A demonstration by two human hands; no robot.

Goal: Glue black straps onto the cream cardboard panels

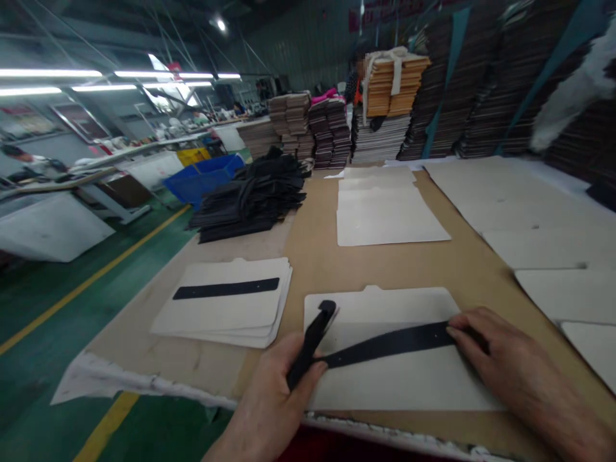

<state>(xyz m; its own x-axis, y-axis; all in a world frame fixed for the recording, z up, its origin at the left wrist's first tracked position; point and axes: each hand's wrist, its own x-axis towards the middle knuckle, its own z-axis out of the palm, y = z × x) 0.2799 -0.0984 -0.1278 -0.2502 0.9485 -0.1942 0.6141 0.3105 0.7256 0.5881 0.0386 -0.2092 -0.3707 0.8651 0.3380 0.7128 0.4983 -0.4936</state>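
Observation:
A long black strip (389, 343) stretches between my hands, slightly bowed, over a pale cream panel (375, 391) with a small tab on its far edge. My right hand (500, 359) pinches the strip's right end between thumb and fingers. At the other end, the fingertips of my left hand (274, 391) hold it at the panel's left side. The same hand also grips a thick black piece (312, 343) with a bent top, possibly more folded strips; its exact kind is unclear. To the left, a small stack of cream panels (216, 317) bears another black strip (226, 289) laid flat across it.
A heap of black fabric pieces (250, 196) lies at the table's far left, beside a blue bin (205, 176). More cream panels (385, 218) lie ahead, and overlapping ones (553, 250) line the right. Tall stacks (500, 83) stand behind. The table edge (158, 388) is near.

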